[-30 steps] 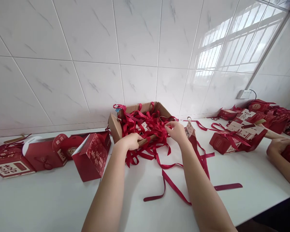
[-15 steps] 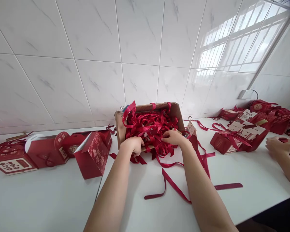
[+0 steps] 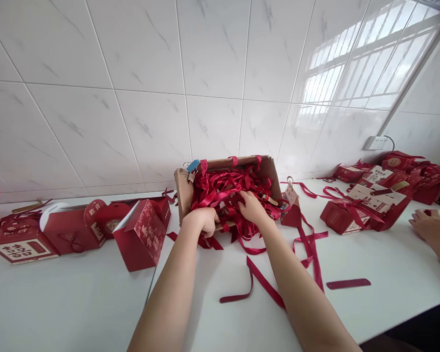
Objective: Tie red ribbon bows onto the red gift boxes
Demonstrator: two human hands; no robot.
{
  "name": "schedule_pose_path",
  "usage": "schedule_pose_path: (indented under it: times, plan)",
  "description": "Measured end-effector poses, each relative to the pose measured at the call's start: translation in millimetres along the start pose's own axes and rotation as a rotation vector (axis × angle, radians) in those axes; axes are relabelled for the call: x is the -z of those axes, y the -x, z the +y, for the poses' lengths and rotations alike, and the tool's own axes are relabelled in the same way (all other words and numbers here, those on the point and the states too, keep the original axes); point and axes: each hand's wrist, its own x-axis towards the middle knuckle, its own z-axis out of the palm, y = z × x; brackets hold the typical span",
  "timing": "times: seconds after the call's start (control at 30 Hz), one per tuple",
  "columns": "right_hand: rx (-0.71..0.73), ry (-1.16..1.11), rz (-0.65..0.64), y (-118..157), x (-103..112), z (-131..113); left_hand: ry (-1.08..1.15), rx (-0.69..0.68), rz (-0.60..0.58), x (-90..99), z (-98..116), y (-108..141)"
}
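Observation:
A cardboard box [image 3: 184,196], heaped with tangled red ribbons [image 3: 223,184], stands against the wall in front of me. My left hand [image 3: 204,221] is curled closed at the box's front left edge, among the ribbons; what its fingers hold is hidden. Deeper in the heap is my right hand [image 3: 252,208], with thumb and fingers pinched on red ribbon. A blue binder clip [image 3: 192,166] sits on the box's back left corner. Loose ribbon [image 3: 266,283] trails over the table below my hands, beside a flat dark red strip [image 3: 348,283].
Red gift boxes [image 3: 141,237] line the left side of the white table [image 3: 95,303]. More red boxes [image 3: 342,216] pile up at the right, near a power socket [image 3: 376,143]. Another person's hand [image 3: 430,226] rests at the far right. A small red box [image 3: 291,208] stands right of the carton.
My right hand has moved left and further into the ribbons. A ribbon loop at the carton's back left has dropped, baring the blue clip. My left hand stays put.

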Motion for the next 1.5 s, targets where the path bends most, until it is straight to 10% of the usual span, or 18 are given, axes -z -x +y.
schedule_pose_path:
  times: [0.7, 0.93, 1.27, 1.5]
  plan:
    - [0.059, -0.068, 0.044, 0, 10, 1, 0.011, -0.012, 0.013, 0.0, 0, 1]
    - [0.018, -0.049, 0.301, 5, 30, -9, 0.026, -0.011, 0.024, -0.9, -1, -1]
    - [0.151, -0.575, 0.602, 25, 79, -24, 0.017, -0.020, 0.080, -2.3, 1, 3]
    - [0.217, -0.774, 0.598, 37, 93, -35, 0.040, -0.021, 0.340, 0.1, 6, 11]
